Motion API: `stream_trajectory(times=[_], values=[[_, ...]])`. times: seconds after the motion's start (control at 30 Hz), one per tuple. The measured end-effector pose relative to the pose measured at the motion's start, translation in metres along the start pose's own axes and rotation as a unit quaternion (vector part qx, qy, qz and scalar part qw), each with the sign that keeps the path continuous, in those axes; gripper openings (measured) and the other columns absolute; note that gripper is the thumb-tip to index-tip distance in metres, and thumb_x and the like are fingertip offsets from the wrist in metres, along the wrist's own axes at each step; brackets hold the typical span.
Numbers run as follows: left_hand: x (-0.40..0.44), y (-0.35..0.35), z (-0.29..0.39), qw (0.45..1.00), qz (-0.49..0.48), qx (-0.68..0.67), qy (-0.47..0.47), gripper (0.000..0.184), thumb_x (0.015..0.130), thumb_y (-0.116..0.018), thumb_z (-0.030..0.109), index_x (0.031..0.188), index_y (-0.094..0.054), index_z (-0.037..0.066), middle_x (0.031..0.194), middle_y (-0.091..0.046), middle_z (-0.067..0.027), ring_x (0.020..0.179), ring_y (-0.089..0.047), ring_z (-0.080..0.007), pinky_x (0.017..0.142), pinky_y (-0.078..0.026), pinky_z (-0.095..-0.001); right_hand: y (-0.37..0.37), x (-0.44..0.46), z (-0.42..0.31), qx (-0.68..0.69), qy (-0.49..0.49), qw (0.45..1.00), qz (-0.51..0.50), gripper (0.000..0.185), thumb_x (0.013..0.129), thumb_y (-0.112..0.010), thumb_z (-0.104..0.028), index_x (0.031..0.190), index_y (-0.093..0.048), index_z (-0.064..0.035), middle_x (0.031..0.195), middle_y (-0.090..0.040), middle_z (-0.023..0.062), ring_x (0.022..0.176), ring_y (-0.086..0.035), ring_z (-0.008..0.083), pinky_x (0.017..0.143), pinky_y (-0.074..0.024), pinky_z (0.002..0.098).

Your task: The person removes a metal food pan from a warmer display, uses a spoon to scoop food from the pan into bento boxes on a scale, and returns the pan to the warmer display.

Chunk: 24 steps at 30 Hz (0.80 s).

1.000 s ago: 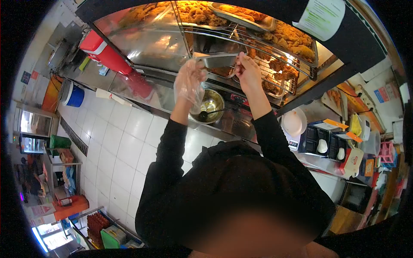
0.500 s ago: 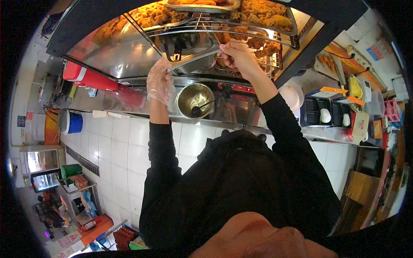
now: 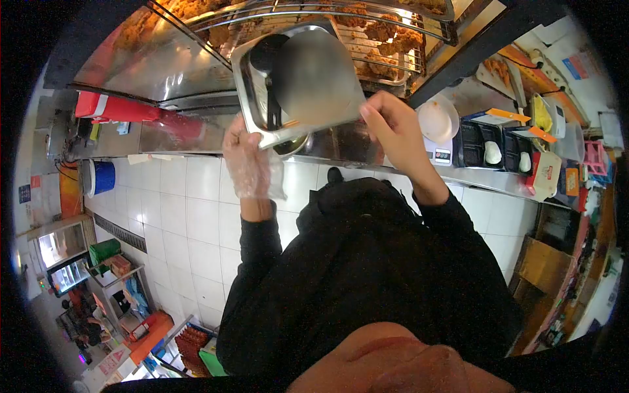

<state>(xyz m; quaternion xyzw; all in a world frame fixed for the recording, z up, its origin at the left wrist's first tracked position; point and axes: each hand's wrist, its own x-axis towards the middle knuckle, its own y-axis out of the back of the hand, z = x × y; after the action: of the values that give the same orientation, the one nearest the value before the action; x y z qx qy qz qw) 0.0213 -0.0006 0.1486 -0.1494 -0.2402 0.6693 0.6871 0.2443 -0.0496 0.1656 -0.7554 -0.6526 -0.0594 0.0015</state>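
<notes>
1 gloved left hand (image 3: 246, 160), 1 bare right hand (image 3: 398, 131), both partly closed, gripping 1 metal tray (image 3: 244, 92) by 2 corners.

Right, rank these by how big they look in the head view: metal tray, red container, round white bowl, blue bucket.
1. metal tray
2. red container
3. round white bowl and blue bucket: too alike to rank

So the left hand (image 3: 246, 154), in a clear plastic glove, grips a metal tray (image 3: 247, 108) with black stuff (image 3: 267, 54) inside, right hand's (image 3: 396, 128) at the other near corner, fried food (image 3: 393, 39) on racks just beyond.
</notes>
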Motion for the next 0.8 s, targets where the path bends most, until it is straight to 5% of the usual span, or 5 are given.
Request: stream_trajectory(times=[0.2, 0.53, 0.63, 0.7, 0.8], values=[[-0.087, -0.003, -0.047, 0.991, 0.024, 0.058, 0.118, 0.032, 0.069, -0.075, 0.021, 0.086, -0.055, 0.003, 0.099, -0.058, -0.0084, 0.070, -0.053, -0.0095, 0.065, -0.045, -0.0212, 0.063, -0.085, 0.029, -0.007, -0.083, 0.996, -0.031, 0.014, 0.088, -0.054, -0.016, 0.081, -0.051, -0.0038, 0.062, -0.047, -0.0020, 0.054, -0.043, 0.0047, 0.050, -0.0358, 0.0202], [-0.136, 0.032, -0.215, 0.943, 0.084, 0.118, 0.299, 0.031, 0.072, -0.069, 0.003, 0.100, -0.056, 0.002, 0.065, -0.054, 0.0018, 0.051, -0.048, -0.0069, 0.046, -0.040, -0.0201, 0.121, -0.126, 0.190, -0.139, -0.163, 0.976, -0.032, 0.022, 0.086, -0.054, -0.021, 0.082, -0.054, 0.0007, 0.067, -0.054, 0.0103, 0.058, -0.051, 0.0182, 0.056, -0.0415, 0.0311], [-0.129, 0.036, -0.214, 0.943, 0.000, 0.203, 0.266, 0.035, 0.073, -0.068, 0.003, 0.105, -0.055, 0.000, 0.067, -0.057, -0.0006, 0.053, -0.050, -0.0090, 0.049, -0.042, -0.0212, 0.125, -0.115, 0.182, -0.236, -0.104, 0.962, -0.091, 0.018, 0.086, -0.055, -0.019, 0.079, -0.051, -0.0025, 0.061, -0.049, 0.0056, 0.056, -0.051, 0.0144, 0.052, -0.0405, 0.0273], [-0.130, 0.035, -0.215, 0.945, 0.031, 0.188, 0.267, 0.040, 0.074, -0.068, 0.006, 0.110, -0.054, -0.001, 0.067, -0.058, -0.0026, 0.054, -0.052, -0.0100, 0.051, -0.043, -0.0221, 0.118, -0.097, 0.162, -0.537, 0.106, 0.837, 0.005, 0.023, 0.082, -0.058, -0.025, 0.078, -0.052, -0.0033, 0.065, -0.055, 0.0111, 0.056, -0.055, 0.0263, 0.054, -0.0438, 0.0363], [-0.126, 0.033, -0.209, 0.942, 0.014, 0.207, 0.264, 0.036, 0.075, -0.069, 0.013, 0.107, -0.058, 0.000, 0.075, -0.063, -0.0070, 0.057, -0.053, -0.0103, 0.051, -0.044, -0.0236, 0.080, -0.068, 0.140, -0.463, 0.118, 0.879, -0.020, 0.028, 0.079, -0.058, -0.033, 0.085, -0.052, -0.0060, 0.069, -0.059, 0.0104, 0.061, -0.058, 0.0326, 0.057, -0.0456, 0.0417]])
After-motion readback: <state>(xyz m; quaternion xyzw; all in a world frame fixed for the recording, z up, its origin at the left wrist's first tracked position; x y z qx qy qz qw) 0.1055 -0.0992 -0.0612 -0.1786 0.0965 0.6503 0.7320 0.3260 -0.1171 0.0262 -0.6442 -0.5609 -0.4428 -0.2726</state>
